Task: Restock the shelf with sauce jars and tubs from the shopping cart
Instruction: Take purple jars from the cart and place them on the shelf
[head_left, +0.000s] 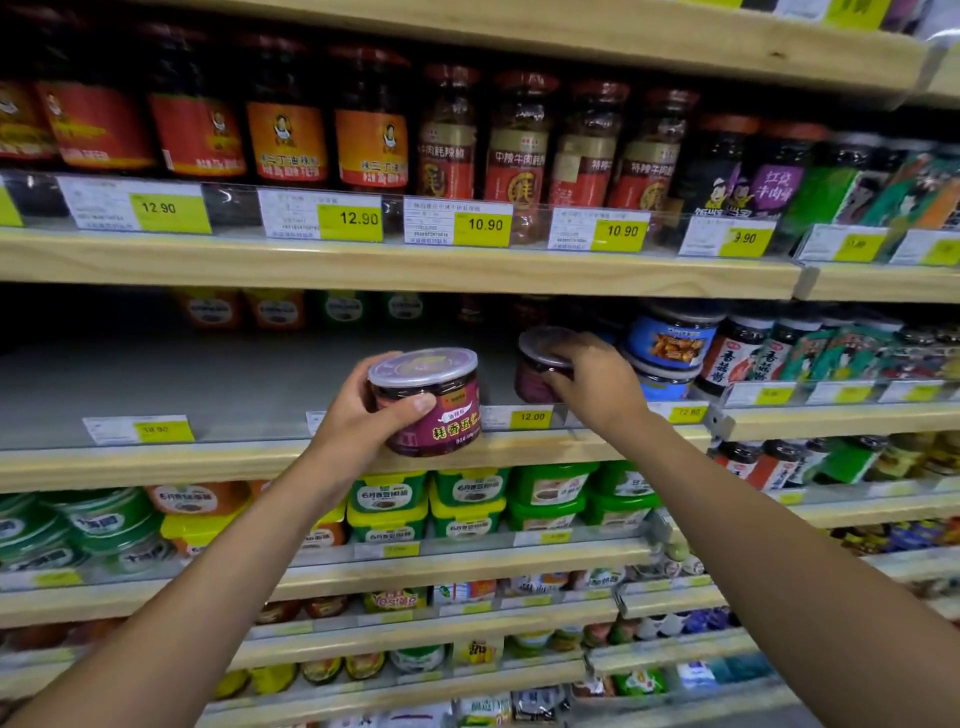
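Left hand (363, 415) wraps a purple-labelled tub (431, 410), thumb across its front, holding it just left of the 12.00 price tag (531, 417), in front of the shelf (208, 384) lip. Right hand (597, 387) clasps a second tub (537, 364) at its clear lid, just above and behind that tag. Stacked blue tubs (670, 343) crowd in right of the tag, touching distance from the right hand; green tubs (470, 499) sit below it.

I hold a near tub (447, 422) with a maroon label lettered yellow and a far tub (527, 378), maroon too, above green-and-yellow tubs (387, 512).
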